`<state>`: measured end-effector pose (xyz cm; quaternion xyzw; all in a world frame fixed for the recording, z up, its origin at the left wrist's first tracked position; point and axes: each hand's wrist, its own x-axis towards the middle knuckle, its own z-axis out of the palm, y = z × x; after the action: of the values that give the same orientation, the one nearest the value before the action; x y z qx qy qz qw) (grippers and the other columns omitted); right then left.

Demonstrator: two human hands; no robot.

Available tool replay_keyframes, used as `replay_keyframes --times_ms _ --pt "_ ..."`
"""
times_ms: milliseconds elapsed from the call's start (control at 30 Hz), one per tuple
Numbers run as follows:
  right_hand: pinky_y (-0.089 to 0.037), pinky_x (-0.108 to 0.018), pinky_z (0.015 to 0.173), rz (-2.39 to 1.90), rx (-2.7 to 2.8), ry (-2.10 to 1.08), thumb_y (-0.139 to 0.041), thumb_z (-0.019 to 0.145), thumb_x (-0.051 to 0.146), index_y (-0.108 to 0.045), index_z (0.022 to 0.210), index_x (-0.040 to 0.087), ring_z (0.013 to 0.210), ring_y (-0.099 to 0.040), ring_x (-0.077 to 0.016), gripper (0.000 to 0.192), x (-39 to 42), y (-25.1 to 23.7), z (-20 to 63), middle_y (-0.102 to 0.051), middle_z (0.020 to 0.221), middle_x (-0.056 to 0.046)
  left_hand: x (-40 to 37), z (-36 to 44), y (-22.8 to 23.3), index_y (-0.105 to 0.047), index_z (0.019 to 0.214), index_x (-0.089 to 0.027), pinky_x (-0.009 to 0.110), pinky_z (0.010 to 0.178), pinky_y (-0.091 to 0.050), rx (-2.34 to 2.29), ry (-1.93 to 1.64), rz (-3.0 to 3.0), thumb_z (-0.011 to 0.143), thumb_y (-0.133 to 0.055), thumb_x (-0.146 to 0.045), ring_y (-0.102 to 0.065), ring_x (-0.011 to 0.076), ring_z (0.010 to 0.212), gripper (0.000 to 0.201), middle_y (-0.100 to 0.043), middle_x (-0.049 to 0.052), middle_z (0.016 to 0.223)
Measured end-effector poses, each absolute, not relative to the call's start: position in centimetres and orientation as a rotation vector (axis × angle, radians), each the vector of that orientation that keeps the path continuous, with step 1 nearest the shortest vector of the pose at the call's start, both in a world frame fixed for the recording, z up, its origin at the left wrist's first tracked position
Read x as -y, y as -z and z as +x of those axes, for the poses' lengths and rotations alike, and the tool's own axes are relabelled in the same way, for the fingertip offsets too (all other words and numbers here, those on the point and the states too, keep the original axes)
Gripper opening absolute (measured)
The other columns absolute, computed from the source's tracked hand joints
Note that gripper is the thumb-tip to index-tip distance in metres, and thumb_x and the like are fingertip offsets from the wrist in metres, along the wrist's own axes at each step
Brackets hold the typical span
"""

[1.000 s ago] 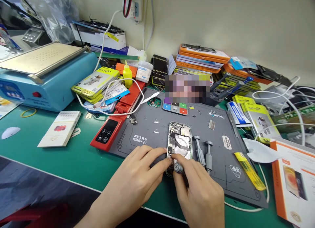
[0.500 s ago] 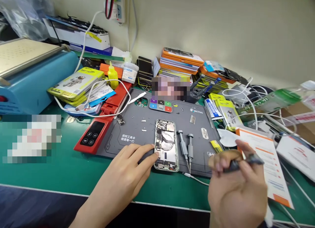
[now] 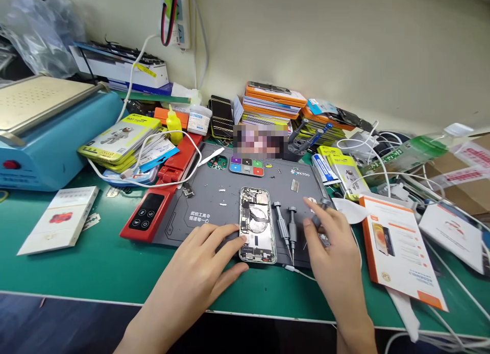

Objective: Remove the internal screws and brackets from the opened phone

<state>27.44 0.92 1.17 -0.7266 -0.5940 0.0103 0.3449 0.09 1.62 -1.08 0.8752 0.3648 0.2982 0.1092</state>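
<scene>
Opened phone, its back off and its inner parts bare, lies flat near the front edge of the grey work mat on the green counter. The left hand rests palm down beside it, fingers loosely spread and only slightly bent, with the fingertips touching the phone's left edge; it grips nothing. The right hand sits over the right part of the mat, well clear of the phone, its fingers curled and pinched around a small grey screwdriver whose end shows above the knuckles. Two more grey screwdrivers lie side by side on the mat between the phone and the right hand, tips toward the person. A red device with a black touch panel lies along the mat's left side, an orange-edged box lies to the right of the right hand, and a white packet lies further left on the counter.
</scene>
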Motion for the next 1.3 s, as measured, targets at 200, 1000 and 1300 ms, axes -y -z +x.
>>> replay_keyframes --times_ms 200,1000,1300 --pt "-0.053 -0.058 0.104 -1.903 1.676 0.199 -0.046 0.11 0.042 -0.081 0.127 0.024 0.124 -0.061 -0.0376 0.043 -1.6 -0.9 26.8 -0.066 0.134 -0.017 -1.6 0.1 1.3 -0.064 0.141 -0.02 0.051 0.094 -0.061 -1.08 -0.871 2.58 0.114 -0.061 -0.027 -0.069 0.0339 0.118 0.029 -0.071 0.013 0.143" --pt "-0.066 -0.036 0.082 -1.386 1.537 -0.729 -0.06 0.108 0.048 -0.058 0.115 0.027 0.084 -0.079 -0.0182 0.021 -4.9 -5.7 18.7 -0.082 0.12 -0.008 -1.9 0.2 0.7 -0.048 0.101 -0.024 0.037 0.075 -0.054 -1.14 -1.088 2.191 0.112 -0.052 -0.016 -0.065 0.0223 0.083 0.014 -0.068 0.0 0.094" --pt "-0.061 -0.043 0.107 -1.372 1.751 -0.875 -0.057 0.109 0.035 -0.073 0.109 0.028 0.125 -0.077 -0.0244 0.018 -7.5 -4.2 15.9 -0.078 0.141 -0.007 -2.3 0.2 0.9 -0.047 0.094 -0.024 0.035 0.07 -0.05 -1.132 -1.094 2.216 0.111 -0.05 -0.015 -0.061 0.0217 0.079 0.019 -0.063 0.0 0.088"
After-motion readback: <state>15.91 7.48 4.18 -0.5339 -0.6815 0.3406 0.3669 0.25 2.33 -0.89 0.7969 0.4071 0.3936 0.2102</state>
